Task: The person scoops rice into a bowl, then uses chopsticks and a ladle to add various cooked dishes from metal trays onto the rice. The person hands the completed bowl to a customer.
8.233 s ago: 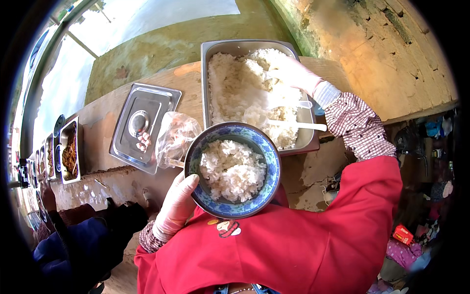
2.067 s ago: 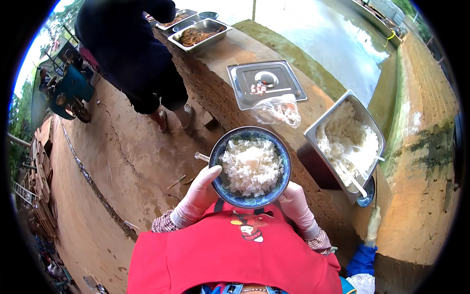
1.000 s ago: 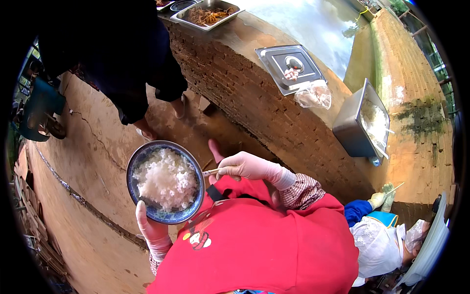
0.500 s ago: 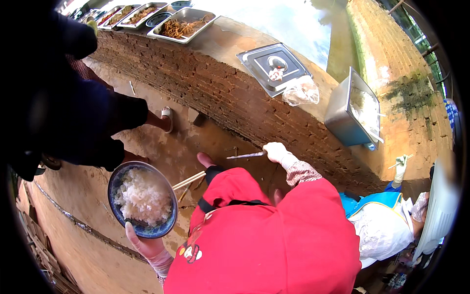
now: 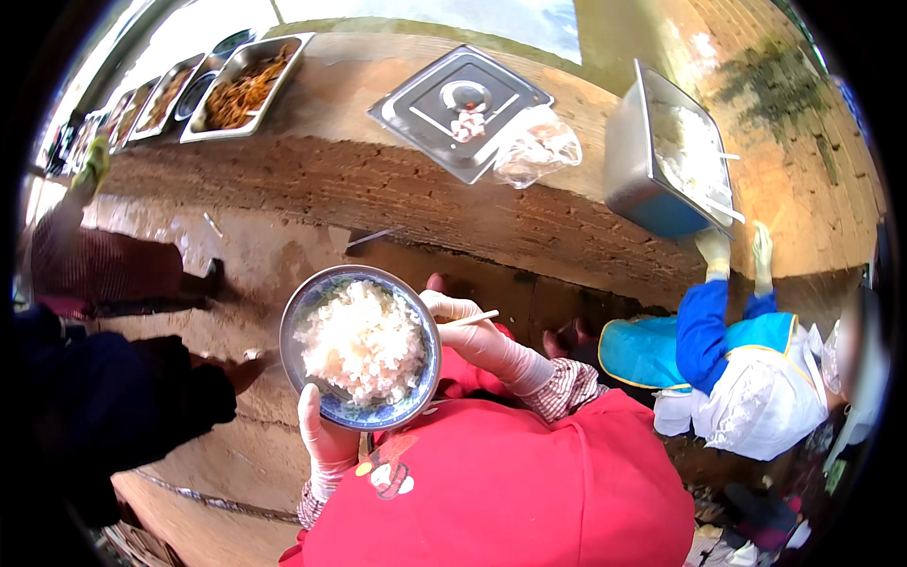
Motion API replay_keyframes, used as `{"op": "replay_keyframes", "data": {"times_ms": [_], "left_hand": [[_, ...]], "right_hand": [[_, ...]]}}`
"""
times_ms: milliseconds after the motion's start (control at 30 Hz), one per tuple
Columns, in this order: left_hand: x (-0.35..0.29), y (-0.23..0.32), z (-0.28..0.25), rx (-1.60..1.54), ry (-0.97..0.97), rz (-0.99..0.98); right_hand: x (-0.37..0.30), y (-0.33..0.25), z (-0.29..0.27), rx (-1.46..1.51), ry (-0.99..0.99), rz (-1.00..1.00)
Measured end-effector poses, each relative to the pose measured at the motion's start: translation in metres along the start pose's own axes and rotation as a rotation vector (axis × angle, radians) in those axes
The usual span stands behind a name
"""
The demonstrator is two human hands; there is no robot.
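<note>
My left hand (image 5: 331, 430), in a pale thin glove, holds a blue-and-white bowl (image 5: 427, 397) from its near side, thumb at the rim. White cooked rice (image 5: 364, 345) is heaped inside. At the bowl's right edge is my gloved right hand (image 5: 496, 352), its fingers reaching to the rim and closed around pale chopsticks (image 5: 472, 319). One chopstick end sticks out to the right across this hand. The other ends, and the right fingertips, are hidden by the bowl.
A brick ledge (image 5: 321, 175) carries a tray of brown noodle-like food (image 5: 250, 90), a steel lid (image 5: 425, 132), a clear plastic bag (image 5: 539, 146) and a deep steel rice container (image 5: 633, 165). A co-worker in a blue apron (image 5: 642, 352) is at right; other people stand at left.
My right hand has come in from the ledge side to the bowl. The thin pale strip it held no longer shows in it. The bowl has moved right in the picture.
</note>
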State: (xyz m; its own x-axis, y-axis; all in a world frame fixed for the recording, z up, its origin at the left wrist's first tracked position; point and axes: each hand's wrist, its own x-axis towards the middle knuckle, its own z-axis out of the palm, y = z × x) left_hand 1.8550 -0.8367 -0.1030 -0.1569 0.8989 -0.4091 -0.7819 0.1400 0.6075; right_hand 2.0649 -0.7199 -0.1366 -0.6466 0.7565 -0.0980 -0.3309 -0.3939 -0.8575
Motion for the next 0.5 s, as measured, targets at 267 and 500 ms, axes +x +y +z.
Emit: {"op": "replay_keyframes", "data": {"times_ms": [267,500], "left_hand": [[0.101,0.0,0.065,0.125,-0.114,-0.313],[0.162,-0.01,0.112,0.107,-0.203,-0.488]], "right_hand": [[0.024,-0.055,-0.053,0.091,0.284,-0.072],[0.02,-0.086,-0.1,-0.103,0.685,-0.323]]}}
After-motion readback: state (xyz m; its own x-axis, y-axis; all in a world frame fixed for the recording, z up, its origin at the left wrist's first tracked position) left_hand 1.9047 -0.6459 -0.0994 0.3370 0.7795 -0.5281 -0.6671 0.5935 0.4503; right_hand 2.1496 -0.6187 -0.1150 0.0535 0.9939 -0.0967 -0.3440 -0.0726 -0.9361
